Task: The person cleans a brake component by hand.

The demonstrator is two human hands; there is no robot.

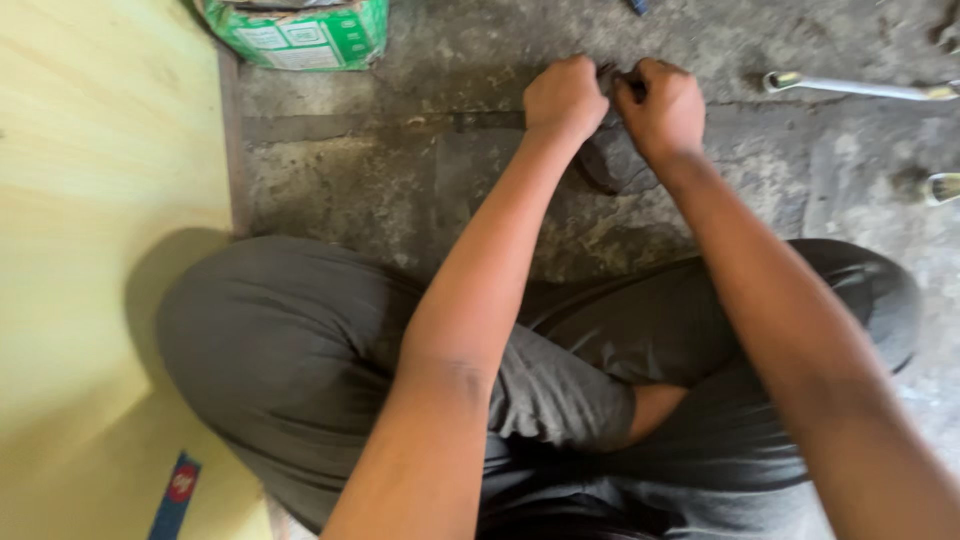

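I sit cross-legged in grey trousers on a stained concrete floor. My left hand (566, 97) is closed around the end of a long dark metal rod (420, 121) that lies on the floor and runs off to the left. My right hand (660, 107) is closed just beside it, gripping a small dark part where the rod meets a dark grey lump (612, 162) lying under both hands. The joint between rod and lump is hidden by my fingers.
A pale yellow board (100, 220) covers the floor on the left. A green and white carton (300, 35) stands at the top left. A silver spanner (860, 88) lies at the top right, with another shiny tool end (942, 187) below it.
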